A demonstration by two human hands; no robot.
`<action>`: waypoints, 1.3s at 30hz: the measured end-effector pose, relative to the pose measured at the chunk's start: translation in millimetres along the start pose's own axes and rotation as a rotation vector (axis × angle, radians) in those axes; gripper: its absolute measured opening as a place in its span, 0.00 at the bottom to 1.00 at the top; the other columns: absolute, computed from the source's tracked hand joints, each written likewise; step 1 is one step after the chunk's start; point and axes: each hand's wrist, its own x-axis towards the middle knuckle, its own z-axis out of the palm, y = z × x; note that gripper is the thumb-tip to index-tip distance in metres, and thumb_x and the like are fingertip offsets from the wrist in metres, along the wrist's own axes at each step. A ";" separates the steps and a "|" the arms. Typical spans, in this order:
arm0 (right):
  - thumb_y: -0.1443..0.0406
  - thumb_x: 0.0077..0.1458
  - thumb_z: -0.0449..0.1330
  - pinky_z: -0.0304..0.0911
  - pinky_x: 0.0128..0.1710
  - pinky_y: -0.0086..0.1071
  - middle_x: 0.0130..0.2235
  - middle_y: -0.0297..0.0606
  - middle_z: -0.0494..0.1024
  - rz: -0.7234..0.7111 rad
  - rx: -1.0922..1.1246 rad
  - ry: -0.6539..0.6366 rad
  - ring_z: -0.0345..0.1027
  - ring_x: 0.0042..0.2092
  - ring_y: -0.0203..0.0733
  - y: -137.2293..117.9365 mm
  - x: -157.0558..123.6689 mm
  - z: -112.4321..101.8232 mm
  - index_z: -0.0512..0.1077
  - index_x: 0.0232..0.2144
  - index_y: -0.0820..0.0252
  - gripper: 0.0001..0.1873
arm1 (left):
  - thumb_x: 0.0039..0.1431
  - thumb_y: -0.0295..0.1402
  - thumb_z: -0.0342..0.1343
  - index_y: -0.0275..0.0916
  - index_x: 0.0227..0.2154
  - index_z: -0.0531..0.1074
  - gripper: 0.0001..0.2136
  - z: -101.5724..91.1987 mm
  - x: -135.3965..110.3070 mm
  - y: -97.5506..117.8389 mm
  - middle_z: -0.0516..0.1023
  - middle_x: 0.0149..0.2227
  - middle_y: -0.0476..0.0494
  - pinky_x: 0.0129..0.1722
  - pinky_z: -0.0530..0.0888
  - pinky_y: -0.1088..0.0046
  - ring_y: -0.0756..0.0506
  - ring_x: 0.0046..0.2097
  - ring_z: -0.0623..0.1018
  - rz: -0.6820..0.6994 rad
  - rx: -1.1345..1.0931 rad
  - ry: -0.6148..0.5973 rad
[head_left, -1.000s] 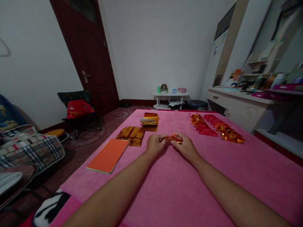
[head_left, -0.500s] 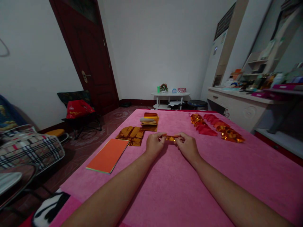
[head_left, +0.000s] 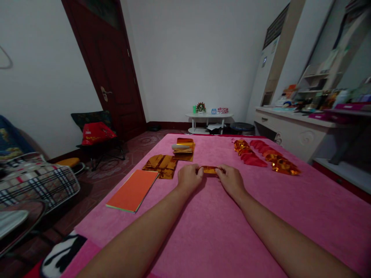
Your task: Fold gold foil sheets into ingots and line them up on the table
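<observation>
A small folded piece of shiny gold foil paper [head_left: 209, 170] is stretched between my two hands, just over the pink cloth [head_left: 199, 231]. My left hand [head_left: 189, 178] pinches its left end between thumb and fingers. The right end is pinched by my right hand [head_left: 231, 179]. To the left of my left hand lies a pile of gold foil paper [head_left: 162, 166]. Behind that pile sits a stack of gold foil sheets [head_left: 184, 154] with a grey roll-like piece on top. A pad of orange paper [head_left: 133, 191] lies nearer to me on the left.
Rows of folded red and gold foil pieces [head_left: 252, 158] lie at the right back of the table. Beyond the table stands a low white table [head_left: 208, 115] with small items. A cluttered counter [head_left: 290, 116] runs along the right, and a chair with a red bag [head_left: 97, 133] stands left.
The gold foil piece between my hands now looks flatter and smoother, with my thumbs drawn in along its ends. My hands have barely shifted, and everything else stays in place.
</observation>
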 end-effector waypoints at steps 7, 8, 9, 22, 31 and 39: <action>0.54 0.58 0.47 0.52 0.27 0.29 0.28 0.40 0.78 0.058 -0.283 0.013 0.70 0.31 0.40 -15.7 -6.5 -6.1 0.74 0.30 0.56 0.20 | 0.62 0.49 0.37 0.39 0.34 0.78 0.26 1.0 -2.5 3.6 0.79 0.33 0.38 0.32 0.63 0.70 0.43 0.35 0.76 0.019 0.144 -0.060; 0.52 0.59 0.45 0.52 0.26 0.29 0.28 0.41 0.78 0.077 -0.325 -0.001 0.70 0.31 0.41 -17.5 -6.7 -6.5 0.75 0.30 0.56 0.23 | 0.62 0.49 0.37 0.39 0.34 0.78 0.26 1.1 -3.0 4.3 0.79 0.33 0.38 0.32 0.63 0.70 0.43 0.35 0.76 0.025 0.154 -0.060; 0.51 0.59 0.44 0.52 0.26 0.30 0.28 0.43 0.78 0.091 -0.363 -0.015 0.71 0.31 0.42 -18.8 -6.8 -6.8 0.75 0.29 0.57 0.25 | 0.61 0.50 0.38 0.39 0.33 0.78 0.26 1.1 -3.3 4.9 0.79 0.33 0.38 0.32 0.64 0.70 0.43 0.35 0.76 0.027 0.162 -0.057; 0.52 0.60 0.44 0.52 0.27 0.30 0.31 0.43 0.79 0.057 -0.426 -0.022 0.72 0.32 0.43 -22.9 -7.7 -5.8 0.76 0.32 0.54 0.23 | 0.64 0.47 0.33 0.37 0.35 0.78 0.28 -1.5 -2.3 8.6 0.79 0.34 0.35 0.36 0.66 0.69 0.42 0.37 0.77 -0.042 0.130 -0.039; 0.51 0.60 0.44 0.50 0.26 0.30 0.30 0.41 0.79 0.066 -0.375 0.000 0.71 0.32 0.42 -21.8 -8.2 -4.2 0.77 0.31 0.54 0.24 | 0.64 0.47 0.33 0.36 0.35 0.78 0.29 1.9 -4.5 11.7 0.79 0.34 0.34 0.36 0.67 0.69 0.41 0.37 0.77 -0.048 0.132 -0.047; 0.52 0.61 0.45 0.49 0.25 0.30 0.29 0.41 0.79 0.079 -0.419 0.069 0.70 0.30 0.41 -26.6 -9.1 -6.6 0.77 0.31 0.54 0.23 | 0.65 0.45 0.30 0.39 0.37 0.77 0.29 -3.0 -4.9 13.9 0.79 0.34 0.36 0.35 0.66 0.70 0.43 0.36 0.77 -0.016 0.074 -0.051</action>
